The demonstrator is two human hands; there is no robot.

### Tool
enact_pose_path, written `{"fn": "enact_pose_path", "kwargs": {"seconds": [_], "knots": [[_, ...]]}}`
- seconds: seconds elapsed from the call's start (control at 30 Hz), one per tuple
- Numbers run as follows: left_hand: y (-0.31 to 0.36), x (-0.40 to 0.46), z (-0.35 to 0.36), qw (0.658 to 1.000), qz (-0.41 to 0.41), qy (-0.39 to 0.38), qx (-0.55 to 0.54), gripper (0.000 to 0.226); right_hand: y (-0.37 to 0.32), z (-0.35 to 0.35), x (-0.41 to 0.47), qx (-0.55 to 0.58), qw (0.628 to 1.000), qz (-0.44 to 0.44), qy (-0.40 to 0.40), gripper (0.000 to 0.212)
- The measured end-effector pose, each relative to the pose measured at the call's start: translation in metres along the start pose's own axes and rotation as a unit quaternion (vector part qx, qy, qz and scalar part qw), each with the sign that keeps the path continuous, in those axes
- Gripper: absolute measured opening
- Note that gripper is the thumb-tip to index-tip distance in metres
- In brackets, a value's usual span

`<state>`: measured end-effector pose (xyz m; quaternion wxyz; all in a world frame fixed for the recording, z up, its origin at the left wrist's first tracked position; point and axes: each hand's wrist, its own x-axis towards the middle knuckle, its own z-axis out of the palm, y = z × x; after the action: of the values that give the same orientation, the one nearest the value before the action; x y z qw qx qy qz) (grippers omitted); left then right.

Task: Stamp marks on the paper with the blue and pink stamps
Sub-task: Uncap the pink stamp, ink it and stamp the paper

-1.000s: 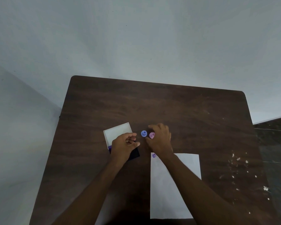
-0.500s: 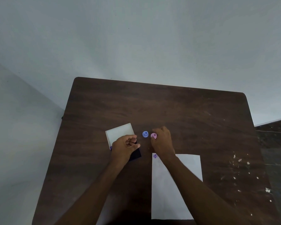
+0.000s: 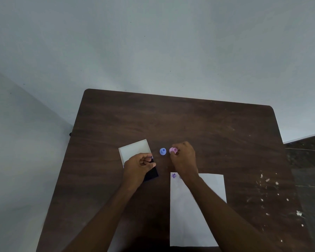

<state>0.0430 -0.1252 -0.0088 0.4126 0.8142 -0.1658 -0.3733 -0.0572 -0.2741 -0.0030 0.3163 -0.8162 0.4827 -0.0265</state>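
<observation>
A white paper (image 3: 193, 215) lies on the dark wooden table (image 3: 189, 124), with a purple stamp mark (image 3: 174, 176) at its top left corner and a second mark partly hidden beside it. The small blue stamp (image 3: 163, 151) stands on the table just beyond the paper. Right of it is the pink stamp (image 3: 172, 150), pinched by the fingers of my right hand (image 3: 184, 159). My left hand (image 3: 137, 167) rests curled on the dark ink pad (image 3: 151, 174), gripping its edge.
A white box lid (image 3: 133, 148) lies open behind the ink pad. White flecks (image 3: 273, 195) dot the table's right side. The table stands against a pale wall, with dark floor at the far right.
My right hand shifted slightly right, uncovering more of the pink stamp and the marks on the paper. My left hand stayed on the ink pad.
</observation>
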Motion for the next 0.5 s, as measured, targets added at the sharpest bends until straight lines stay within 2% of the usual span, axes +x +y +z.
{"fn": "enact_pose_path", "kwargs": {"seconds": [0.13, 0.3, 0.5], "knots": [[0.003, -0.002, -0.005, 1.000, 0.005, 0.016, -0.016, 0.024, -0.006, -0.004, -0.004, 0.059, 0.998, 0.016, 0.006, 0.020], [0.007, -0.011, -0.022, 0.999, 0.019, 0.037, -0.026, 0.021, -0.020, -0.009, -0.019, 0.180, 0.983, -0.017, 0.032, 0.023], [0.003, -0.027, -0.047, 0.997, 0.035, 0.034, -0.065, 0.029, -0.042, -0.003, -0.038, 0.236, 0.968, -0.045, -0.071, 0.030]]}}
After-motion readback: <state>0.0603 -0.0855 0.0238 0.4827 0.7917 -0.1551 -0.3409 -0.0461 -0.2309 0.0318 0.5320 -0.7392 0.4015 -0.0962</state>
